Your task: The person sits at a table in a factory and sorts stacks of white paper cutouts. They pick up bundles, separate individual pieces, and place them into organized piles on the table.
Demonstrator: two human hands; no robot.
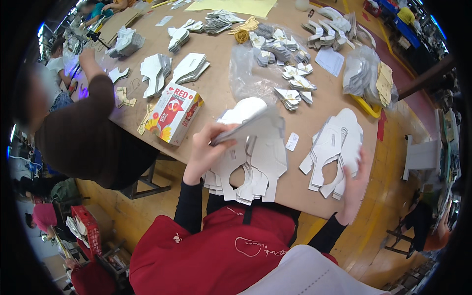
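My left hand is closed on the near-left edge of a few white shoe upper pieces, thumb on one side and fingers on the other. Those pieces are tilted up, showing a grey edge, over a stack of similar white cut pieces at the table's front edge. On the right, a second stack of white upper pieces lies flat, each with a rounded cut-out. My right hand is at that stack's right edge, fingers apart and somewhat blurred; whether it touches the stack is unclear.
A small white label lies between the stacks. A red-and-white printed box stands left. Farther back are bundles of cut pieces, a clear plastic bag and bagged pieces. A person in a brown top sits at the left edge.
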